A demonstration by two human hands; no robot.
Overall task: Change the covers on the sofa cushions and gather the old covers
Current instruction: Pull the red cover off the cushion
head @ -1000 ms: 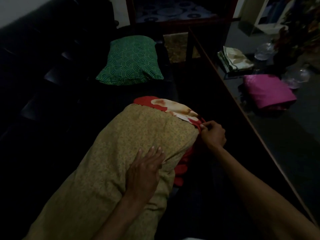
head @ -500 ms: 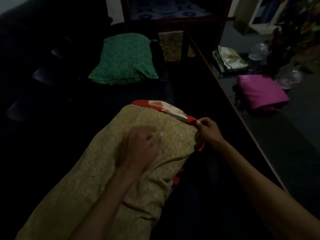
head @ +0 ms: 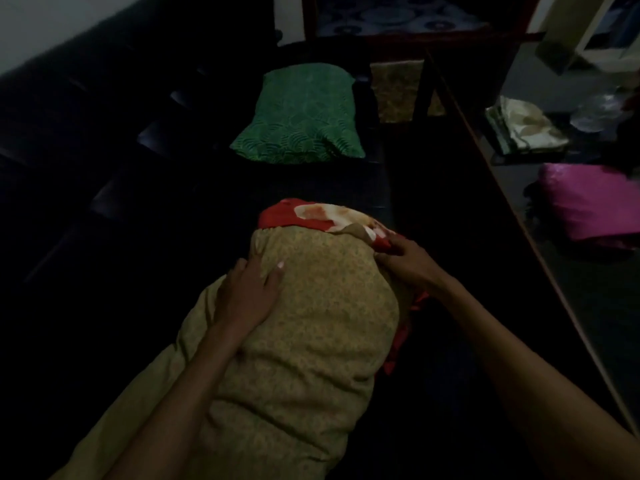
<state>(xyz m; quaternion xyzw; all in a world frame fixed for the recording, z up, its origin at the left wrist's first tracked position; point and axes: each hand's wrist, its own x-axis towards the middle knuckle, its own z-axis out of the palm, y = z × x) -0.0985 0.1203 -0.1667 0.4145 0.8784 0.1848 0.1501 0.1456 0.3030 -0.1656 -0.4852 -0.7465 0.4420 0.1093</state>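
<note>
A cushion lies lengthwise on the dark sofa (head: 104,161), mostly inside an olive patterned cover (head: 311,323). Its far end, red with cream patches (head: 311,216), still sticks out of the cover's mouth. My left hand (head: 247,292) rests on the cover's left side near the mouth, fingers spread and wrapped over the bulge. My right hand (head: 403,259) pinches the cover's edge at the right corner of the mouth, over the red fabric. A green patterned cushion (head: 301,114) lies further along the seat.
A dark table (head: 519,237) runs along the right, close to the sofa. On it lie a folded magenta cloth (head: 592,202), a folded cream and green cloth (head: 526,128) and glassware (head: 595,112). An olive cloth (head: 396,91) hangs beyond the green cushion.
My left hand slid from the middle of the cover up to its left side near the mouth. The right hand kept its pinch at the right corner.
</note>
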